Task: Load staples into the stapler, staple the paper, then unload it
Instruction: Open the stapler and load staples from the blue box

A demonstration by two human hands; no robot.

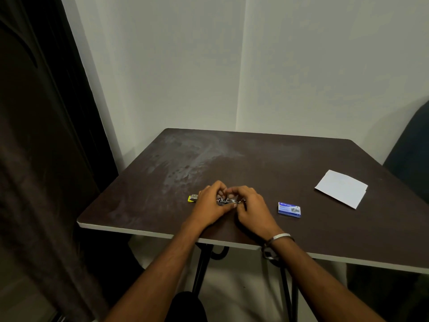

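Both the left hand (210,202) and right hand (249,203) curl closed around the shiny metal stapler (228,201) on the dark, smudged surface (267,163). Right of them lie a closed blue staple box (289,209), contents hidden, and folded white paper (341,188).

My yellow-ended stapler (228,201) lies opened on the table. The blue staple box (289,209) sits right of it. White paper (341,188) lies farther right.

We see stapler (228,201) mostly hidden under left hand (210,202) and right hand (249,203); only metal middle and yellow end show. We cannot tell whether staples loaded. Staple box (289,209) print too small to read. Table (348,240) cut off by right edge.
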